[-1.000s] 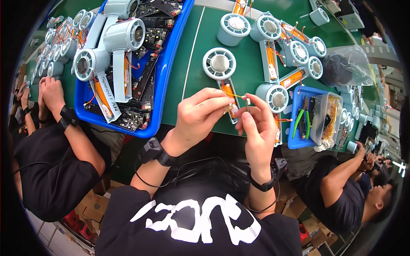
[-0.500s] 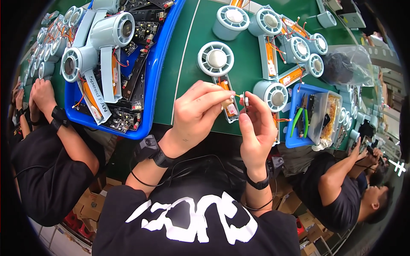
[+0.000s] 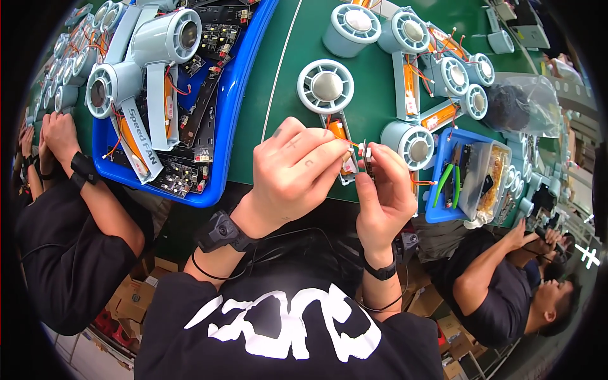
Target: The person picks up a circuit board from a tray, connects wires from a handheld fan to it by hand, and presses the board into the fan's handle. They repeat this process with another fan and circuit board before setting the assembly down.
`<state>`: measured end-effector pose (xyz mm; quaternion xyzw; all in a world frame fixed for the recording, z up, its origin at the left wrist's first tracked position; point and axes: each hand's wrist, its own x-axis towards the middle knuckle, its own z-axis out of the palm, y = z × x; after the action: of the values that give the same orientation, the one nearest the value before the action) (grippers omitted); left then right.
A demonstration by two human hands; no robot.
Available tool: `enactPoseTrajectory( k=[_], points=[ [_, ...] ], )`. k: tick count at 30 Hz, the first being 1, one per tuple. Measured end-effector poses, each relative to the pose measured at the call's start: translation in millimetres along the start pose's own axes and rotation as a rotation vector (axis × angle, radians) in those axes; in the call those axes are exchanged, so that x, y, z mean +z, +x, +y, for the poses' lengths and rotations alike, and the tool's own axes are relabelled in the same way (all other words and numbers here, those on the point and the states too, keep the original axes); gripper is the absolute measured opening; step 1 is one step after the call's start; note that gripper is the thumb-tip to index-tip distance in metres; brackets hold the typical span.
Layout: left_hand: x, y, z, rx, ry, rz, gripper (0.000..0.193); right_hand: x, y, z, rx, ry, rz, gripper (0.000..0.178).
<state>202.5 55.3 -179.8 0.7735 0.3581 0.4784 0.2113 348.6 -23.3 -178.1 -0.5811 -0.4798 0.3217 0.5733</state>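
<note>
A light-blue handheld fan (image 3: 325, 87) lies on the green table in front of me, its open handle holding an orange battery (image 3: 336, 128). Over that handle, my left hand (image 3: 297, 168) pinches a thin wire (image 3: 354, 145) between thumb and fingertips. The wire's end is partly hidden by the fingers. Close beside it, my right hand (image 3: 387, 193) grips a small dark circuit board (image 3: 367, 158) on edge, with a white connector facing the left fingertips. Whether wire and connector touch, I cannot tell.
At left stands a blue tray (image 3: 218, 183) of circuit boards with fans on top. More fans (image 3: 418, 149) with exposed batteries lie to the right. A small blue bin (image 3: 437, 212) holds green-handled pliers (image 3: 443, 183) and a clear box. Co-workers sit on both sides.
The board in my right hand has turned more edge-on and sits slightly lower. My left hand has shifted slightly right, toward it. The view has shifted a little.
</note>
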Motion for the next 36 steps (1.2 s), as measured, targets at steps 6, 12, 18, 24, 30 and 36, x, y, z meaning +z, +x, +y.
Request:
enactPoseTrajectory(
  k=[6,12,18,24,30,36],
  points=[
    [0,0,-3,-0.031,-0.021,-0.058,0.019,5,-2,3,-0.037,0.010,0.035,0.036],
    [-4,1,-8,-0.019,-0.127,-0.107,0.016,8,3,7,-0.144,-0.060,0.035,0.037],
    [-5,-3,-11,-0.097,-0.176,-0.109,0.014,4,-1,19,-0.242,-0.076,-0.034,0.038],
    [-8,-1,-13,-0.108,-0.178,-0.150,0.013,-1,2,21,-0.274,-0.114,-0.070,0.038],
    [-8,-2,-17,-0.059,-0.173,-0.168,0.016,-9,7,24,-0.281,-0.134,-0.131,0.040],
    [-10,-4,-20,-0.036,-0.178,-0.177,0.017,-4,7,27,-0.319,-0.134,-0.136,0.039]
  ],
)
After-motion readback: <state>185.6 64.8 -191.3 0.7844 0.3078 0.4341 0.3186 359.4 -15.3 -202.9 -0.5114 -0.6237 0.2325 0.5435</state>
